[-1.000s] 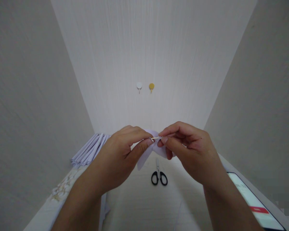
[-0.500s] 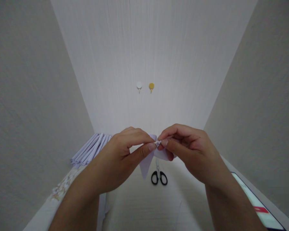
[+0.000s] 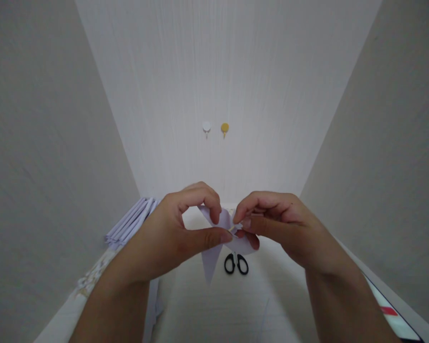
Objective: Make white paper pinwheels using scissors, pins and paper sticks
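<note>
Between my hands is a pale lavender piece with pointed, petal-like flaps (image 3: pixel 211 264), gathered at its middle; whether it is paper or cloth I cannot tell. My left hand (image 3: pixel 180 233) holds it from the left, thumb at the gathered middle and curled index finger on an upper flap. From the right, my right hand (image 3: pixel 277 219) pinches the middle between thumb and index finger, its other fingers behind the lower right flap. A small light strip shows at the pinch. Scissors (image 3: pixel 236 263) with black handles lie on the table below, their blades partly covered by the piece.
A stack of folded lavender pieces (image 3: pixel 130 221) lies at the left, beside small white and tan bits (image 3: pixel 93 277). A lit screen (image 3: pixel 396 309) stands at the right edge. Two hooks, white (image 3: pixel 206 126) and yellow (image 3: pixel 225 127), are on the back wall.
The piece has come slightly lower and its flaps have spread. My left index finger has lifted away from the thumb and curled; my right hand keeps its pinch.
</note>
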`<state>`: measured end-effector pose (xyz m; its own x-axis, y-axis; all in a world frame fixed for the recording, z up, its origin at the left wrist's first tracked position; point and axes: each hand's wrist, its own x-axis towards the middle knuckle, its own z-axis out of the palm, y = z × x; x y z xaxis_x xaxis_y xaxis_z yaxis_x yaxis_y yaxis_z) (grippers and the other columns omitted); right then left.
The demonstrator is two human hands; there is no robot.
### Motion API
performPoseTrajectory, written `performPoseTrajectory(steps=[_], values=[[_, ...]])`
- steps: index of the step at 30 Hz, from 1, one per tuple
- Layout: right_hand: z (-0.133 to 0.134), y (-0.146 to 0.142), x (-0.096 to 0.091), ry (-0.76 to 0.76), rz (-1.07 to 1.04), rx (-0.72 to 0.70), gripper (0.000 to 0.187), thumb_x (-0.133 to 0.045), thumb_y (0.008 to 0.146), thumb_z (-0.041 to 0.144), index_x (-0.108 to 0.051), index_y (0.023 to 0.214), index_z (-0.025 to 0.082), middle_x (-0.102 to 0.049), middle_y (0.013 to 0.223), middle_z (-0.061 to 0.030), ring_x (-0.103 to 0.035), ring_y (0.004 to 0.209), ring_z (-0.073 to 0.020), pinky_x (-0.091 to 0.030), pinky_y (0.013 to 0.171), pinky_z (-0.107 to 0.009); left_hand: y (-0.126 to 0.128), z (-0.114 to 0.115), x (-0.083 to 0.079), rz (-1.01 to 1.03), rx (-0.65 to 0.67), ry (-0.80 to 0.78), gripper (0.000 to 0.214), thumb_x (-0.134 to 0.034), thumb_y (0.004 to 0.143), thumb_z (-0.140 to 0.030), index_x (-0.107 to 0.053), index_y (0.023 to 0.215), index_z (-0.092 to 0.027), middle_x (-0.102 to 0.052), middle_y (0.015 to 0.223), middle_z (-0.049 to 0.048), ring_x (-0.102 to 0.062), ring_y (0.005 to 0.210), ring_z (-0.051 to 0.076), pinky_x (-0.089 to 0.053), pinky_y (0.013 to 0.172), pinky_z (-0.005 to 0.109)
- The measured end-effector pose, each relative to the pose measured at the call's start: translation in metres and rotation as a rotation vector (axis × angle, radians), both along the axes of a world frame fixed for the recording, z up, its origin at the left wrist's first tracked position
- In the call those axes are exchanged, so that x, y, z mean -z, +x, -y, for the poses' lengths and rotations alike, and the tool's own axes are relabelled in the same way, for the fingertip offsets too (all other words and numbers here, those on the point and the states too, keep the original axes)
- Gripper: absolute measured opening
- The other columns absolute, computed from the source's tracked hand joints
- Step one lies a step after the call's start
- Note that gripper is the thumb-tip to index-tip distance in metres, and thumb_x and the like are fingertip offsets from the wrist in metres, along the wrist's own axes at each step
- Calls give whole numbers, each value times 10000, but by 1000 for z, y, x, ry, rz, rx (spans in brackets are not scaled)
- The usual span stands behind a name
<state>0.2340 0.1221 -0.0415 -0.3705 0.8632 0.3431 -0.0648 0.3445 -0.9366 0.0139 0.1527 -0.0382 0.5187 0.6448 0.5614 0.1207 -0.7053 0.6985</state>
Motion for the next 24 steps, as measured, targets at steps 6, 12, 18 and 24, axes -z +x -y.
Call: performPoseTrajectory(steps=[6,12,18,24], values=[[0,3,2,80,123,50,116,-642,905,127,-744,881,177,-694,764,-21,-586,646,-124,-472,583,-244,3,0,-2,-100,-183,63,297,-884,699,-211,-595,767,-214,-599,832,-32,-559,785,141,-462,715,271],[1,3,-2,162,225,190,115,-630,920,169,-732,869,184,-670,718,-8,-587,630,-133,-448,567,-254,5,2,0,-160,-435,175,507,-881,697,-343,-395,638,-216,-371,610,-86,-331,559,91,-265,494,234],[3,-2,-2,272,274,296,128,-613,923,170,-732,878,190,-675,741,-11,-579,626,-135,-439,556,-261,6,3,0,-116,-370,312,421,-795,792,-229,-432,581,-202,-462,584,-60,-411,553,97,-317,516,257],[1,-7,1,294,239,389,110,-622,906,168,-723,870,189,-674,736,-7,-573,600,-128,-428,527,-258,8,1,0,-96,-382,515,212,-786,836,-206,-627,696,-201,-625,715,-6,-567,714,160,-423,679,328]])
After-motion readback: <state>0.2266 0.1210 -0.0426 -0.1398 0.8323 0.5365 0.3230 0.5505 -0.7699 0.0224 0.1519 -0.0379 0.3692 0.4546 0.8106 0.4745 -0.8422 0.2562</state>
